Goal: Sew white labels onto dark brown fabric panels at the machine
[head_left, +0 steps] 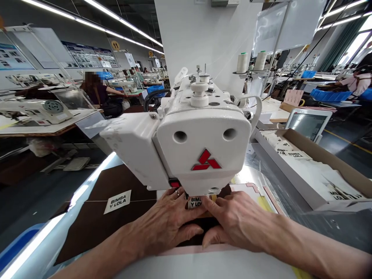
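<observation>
pressing flat and open, left hand point(165, 221) and right hand point(235, 221) flank the label point(194, 202) edges, tight beneath the sewing machine head point(203, 147).

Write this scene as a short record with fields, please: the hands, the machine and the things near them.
Place: sewing workshop with rows of machine tables
Machine: white Mitsubishi sewing machine head
Left hand: flat on dark material, ring on one finger
Right hand: flat on the same material
Between hands: white BIMBA Y LOLA label, below the machine head
Beside: second label on a brown panel
Right: cardboard box of white labels
Distance: co-worker at another table
</observation>
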Available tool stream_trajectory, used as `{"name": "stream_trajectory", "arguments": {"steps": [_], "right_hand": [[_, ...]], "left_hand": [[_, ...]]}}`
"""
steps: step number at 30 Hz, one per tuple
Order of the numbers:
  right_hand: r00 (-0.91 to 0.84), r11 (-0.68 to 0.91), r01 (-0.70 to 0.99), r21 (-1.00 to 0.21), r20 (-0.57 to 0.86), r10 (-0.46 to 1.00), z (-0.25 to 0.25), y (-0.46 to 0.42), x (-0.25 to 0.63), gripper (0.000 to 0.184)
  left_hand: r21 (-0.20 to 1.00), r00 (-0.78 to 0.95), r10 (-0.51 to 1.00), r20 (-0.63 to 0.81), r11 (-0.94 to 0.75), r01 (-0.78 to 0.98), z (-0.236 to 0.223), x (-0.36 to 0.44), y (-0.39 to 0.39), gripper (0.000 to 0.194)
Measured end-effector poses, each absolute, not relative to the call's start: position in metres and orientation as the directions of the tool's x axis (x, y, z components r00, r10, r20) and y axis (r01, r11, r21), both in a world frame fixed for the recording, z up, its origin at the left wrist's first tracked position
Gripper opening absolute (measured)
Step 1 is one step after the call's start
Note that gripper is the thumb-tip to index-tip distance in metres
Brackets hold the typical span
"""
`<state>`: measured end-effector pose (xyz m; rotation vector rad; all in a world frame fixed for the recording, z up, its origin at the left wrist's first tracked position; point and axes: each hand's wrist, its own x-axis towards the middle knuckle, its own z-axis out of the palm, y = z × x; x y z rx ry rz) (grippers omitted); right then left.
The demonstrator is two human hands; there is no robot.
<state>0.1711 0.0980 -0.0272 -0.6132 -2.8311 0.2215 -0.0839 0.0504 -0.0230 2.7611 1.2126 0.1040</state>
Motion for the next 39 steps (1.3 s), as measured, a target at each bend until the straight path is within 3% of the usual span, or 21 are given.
{"name": "stream_trajectory", "arguments": {"steps": [3, 7, 11, 15, 39], "right_hand": [[-0.877, 0.889, 0.426, -0.169, 0.162, 0.451, -0.026, 0.1, 0.161, 0.078], [-0.85, 0.882, 0.444, -0.157, 0.237, 0.47, -0.026, 0.093, 0.159, 0.073], [-0.834, 0.881, 0.418, -0.222, 0.29, 0.469, -0.026, 0.083, 0.177, 0.048], [-0.825, 0.878, 0.431, -0.207, 0.303, 0.476, -0.03, 0.078, 0.203, 0.027], [-0.828, 0.895, 0.376, -0.241, 0.347, 0.441, -0.048, 0.083, 0.207, 0.032]], "left_hand": [[0.159, 0.681, 0.73, 0.054, -0.68, 0.716, -0.022, -0.083, 0.051, 0.05], [0.174, 0.683, 0.72, 0.126, -0.694, 0.699, -0.021, -0.081, 0.051, 0.039], [0.158, 0.684, 0.721, 0.107, -0.692, 0.705, -0.023, -0.082, 0.05, 0.044], [0.104, 0.693, 0.718, 0.064, -0.696, 0.711, -0.028, -0.087, 0.05, 0.052], [0.174, 0.678, 0.733, -0.055, -0.662, 0.729, -0.03, -0.09, 0.054, 0.057]]}}
